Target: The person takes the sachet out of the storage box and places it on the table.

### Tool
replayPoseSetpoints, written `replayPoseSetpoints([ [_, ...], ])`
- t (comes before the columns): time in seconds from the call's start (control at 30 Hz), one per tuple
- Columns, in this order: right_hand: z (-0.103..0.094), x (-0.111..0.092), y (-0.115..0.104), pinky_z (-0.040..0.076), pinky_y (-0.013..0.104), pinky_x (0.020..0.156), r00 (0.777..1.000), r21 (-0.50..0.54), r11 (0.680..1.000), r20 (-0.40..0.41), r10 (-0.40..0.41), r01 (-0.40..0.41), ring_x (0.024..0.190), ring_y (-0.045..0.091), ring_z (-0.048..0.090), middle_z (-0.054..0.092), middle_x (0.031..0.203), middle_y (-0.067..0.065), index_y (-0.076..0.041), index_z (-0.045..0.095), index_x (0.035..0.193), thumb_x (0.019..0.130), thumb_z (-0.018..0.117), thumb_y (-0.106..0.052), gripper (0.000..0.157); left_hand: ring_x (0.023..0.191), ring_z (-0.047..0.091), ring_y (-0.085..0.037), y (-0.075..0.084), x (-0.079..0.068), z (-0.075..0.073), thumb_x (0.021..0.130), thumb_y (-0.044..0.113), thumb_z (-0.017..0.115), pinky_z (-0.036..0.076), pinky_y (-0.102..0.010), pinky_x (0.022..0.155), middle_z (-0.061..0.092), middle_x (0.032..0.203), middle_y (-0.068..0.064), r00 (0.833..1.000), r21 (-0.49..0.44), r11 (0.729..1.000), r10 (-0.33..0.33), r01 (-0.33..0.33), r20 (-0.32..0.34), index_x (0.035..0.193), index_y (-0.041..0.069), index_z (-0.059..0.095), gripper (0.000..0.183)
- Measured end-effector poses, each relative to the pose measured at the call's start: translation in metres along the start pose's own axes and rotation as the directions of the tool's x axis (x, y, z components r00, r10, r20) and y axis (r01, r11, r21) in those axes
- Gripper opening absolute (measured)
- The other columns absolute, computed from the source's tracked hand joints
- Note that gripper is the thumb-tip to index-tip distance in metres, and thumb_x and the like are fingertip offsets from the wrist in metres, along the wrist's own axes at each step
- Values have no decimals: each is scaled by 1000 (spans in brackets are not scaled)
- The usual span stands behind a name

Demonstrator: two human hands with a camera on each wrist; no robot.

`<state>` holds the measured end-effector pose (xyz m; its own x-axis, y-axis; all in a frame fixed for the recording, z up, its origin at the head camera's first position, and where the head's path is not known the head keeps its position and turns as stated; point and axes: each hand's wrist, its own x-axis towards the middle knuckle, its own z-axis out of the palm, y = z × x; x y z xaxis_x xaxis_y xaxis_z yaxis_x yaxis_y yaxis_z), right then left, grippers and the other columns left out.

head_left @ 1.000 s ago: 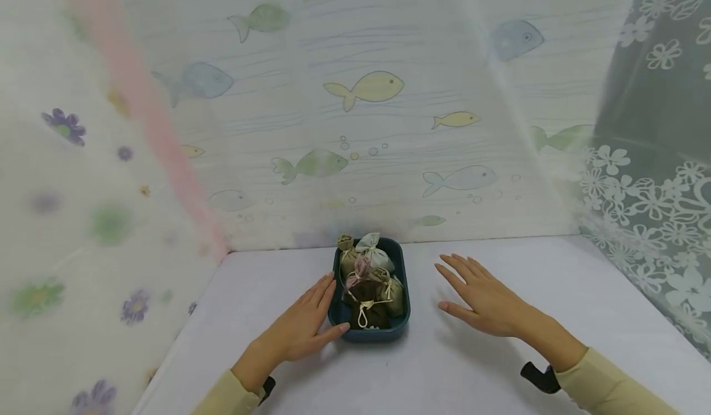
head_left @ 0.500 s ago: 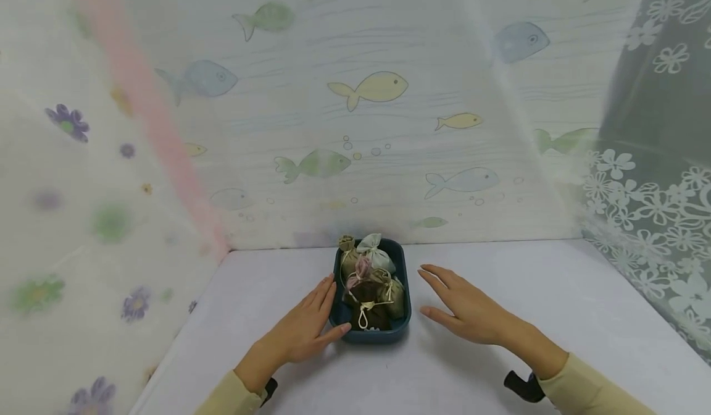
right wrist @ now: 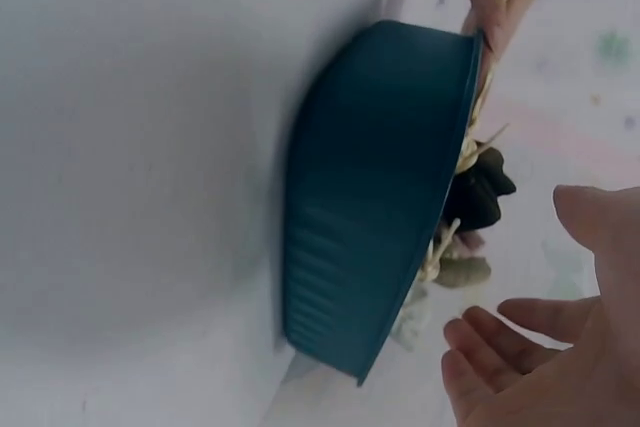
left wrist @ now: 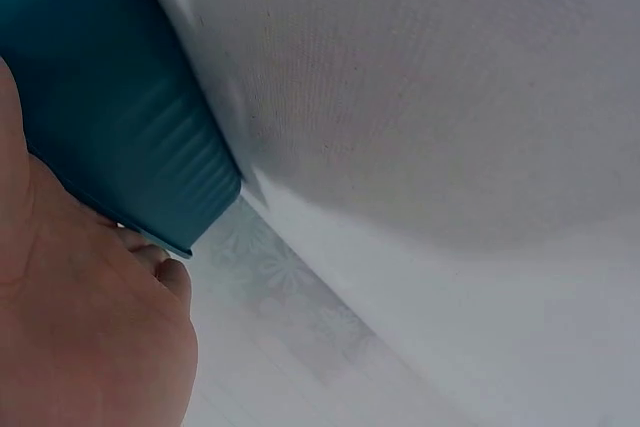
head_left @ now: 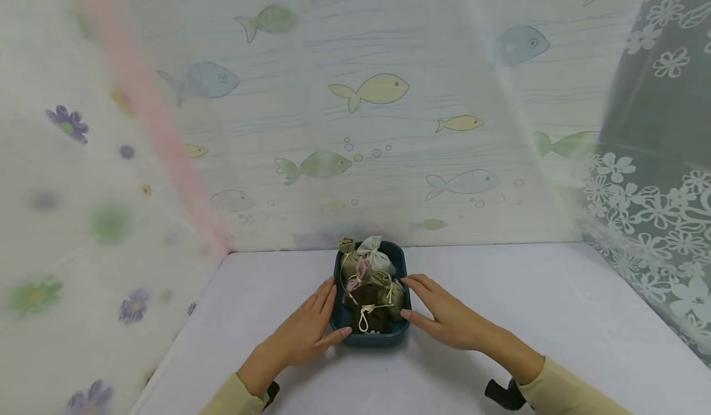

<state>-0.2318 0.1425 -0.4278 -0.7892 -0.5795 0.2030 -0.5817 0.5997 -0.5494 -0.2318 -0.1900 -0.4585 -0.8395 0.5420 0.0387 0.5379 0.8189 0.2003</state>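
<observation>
A dark blue plastic bin [head_left: 375, 341] stands on the white table and holds several small drawstring pouches. They include a tan pouch [head_left: 348, 264], a pale one [head_left: 380, 262], a pink one [head_left: 363, 269], an olive one [head_left: 394, 302] and a dark brown one [head_left: 379, 323] at the front. My left hand [head_left: 300, 335] lies along the bin's left side, fingers fairly straight, thumb on the front left rim. On the other side, my right hand [head_left: 452, 317] has its fingertips at the right rim; in the right wrist view its relaxed fingers look slightly apart from the bin [right wrist: 370, 177].
The white tablecloth [head_left: 250, 285] spreads around the bin. Behind it hangs a sheer fish-print curtain [head_left: 378, 131], close to the bin's back end. Flower-patterned curtains hang at the left [head_left: 66, 217] and right [head_left: 655, 217].
My right hand has moved left across the table to the bin's right rim. My left hand has stayed against the left side, and the bin and pouches have not moved.
</observation>
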Motion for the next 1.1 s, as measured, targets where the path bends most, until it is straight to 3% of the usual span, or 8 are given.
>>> replayPoseSetpoints([
  [0.27,13,13,-9,47,54,105,998,101,994,-49,-43,48,130,30,56,55,141,12,1,52,144,105,60,-34,53,157,9,-35,0,0,0,103,69,35,21,-53,123,3,171,-20,1000,8,1000,-7,7,3,162,-5,15,96],
  [0.53,27,23,-14,52,55,98,996,189,980,-69,-51,63,117,35,63,62,128,18,5,59,134,103,64,-28,45,157,10,-34,-1,2,4,104,68,33,23,-50,124,4,171,-20,1000,12,1000,2,-2,-9,161,-6,16,95],
  [0.87,42,35,-20,57,38,77,992,209,976,-122,-28,54,94,24,64,68,110,12,3,68,120,98,71,-21,33,157,11,-32,0,5,2,104,67,31,23,-48,124,6,170,-20,1000,43,999,18,-17,-20,161,-6,18,94],
  [1.1,51,42,-25,54,36,78,993,153,988,-122,6,13,98,25,64,69,111,10,1,70,118,96,73,-25,34,157,11,-32,0,2,2,103,70,31,24,-50,123,6,171,-20,1000,27,1000,2,-2,-7,161,-6,18,96],
])
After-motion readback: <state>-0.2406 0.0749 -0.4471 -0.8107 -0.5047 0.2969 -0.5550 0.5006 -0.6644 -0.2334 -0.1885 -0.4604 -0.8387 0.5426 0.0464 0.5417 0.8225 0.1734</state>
